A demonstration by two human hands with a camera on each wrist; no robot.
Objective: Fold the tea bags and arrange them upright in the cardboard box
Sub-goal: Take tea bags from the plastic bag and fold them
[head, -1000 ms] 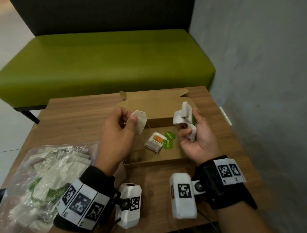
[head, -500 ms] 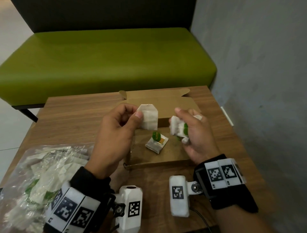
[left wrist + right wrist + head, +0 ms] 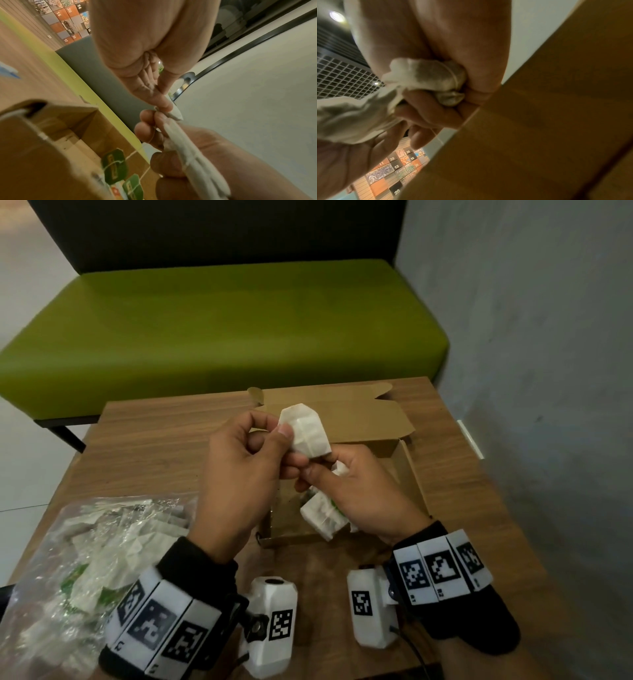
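My left hand [image 3: 281, 429] pinches a white folded tea bag [image 3: 306, 433] by its top corner, above the open cardboard box [image 3: 409, 474]. My right hand [image 3: 318, 470] meets that bag from below with its fingertips while it grips a bundle of tea bags [image 3: 426, 79] in its palm. In the left wrist view the pinched tea bag [image 3: 175, 115] sits just above the bundle [image 3: 197, 162]. Another white tea bag [image 3: 323, 513] shows under the right hand, over the box floor. Green paper tags [image 3: 115, 166] on strings lie in the box.
A clear plastic bag [image 3: 102, 542] full of loose tea bags lies on the wooden table [image 3: 154, 446] at the front left. The box lid [image 3: 359, 419] is folded back flat. A green bench [image 3: 222, 330] stands behind the table, and a grey wall [image 3: 531, 371] is on the right.
The two hands have come together over the box. My left hand carried its tea bag rightward. My right hand turned palm down and closed round its bags.
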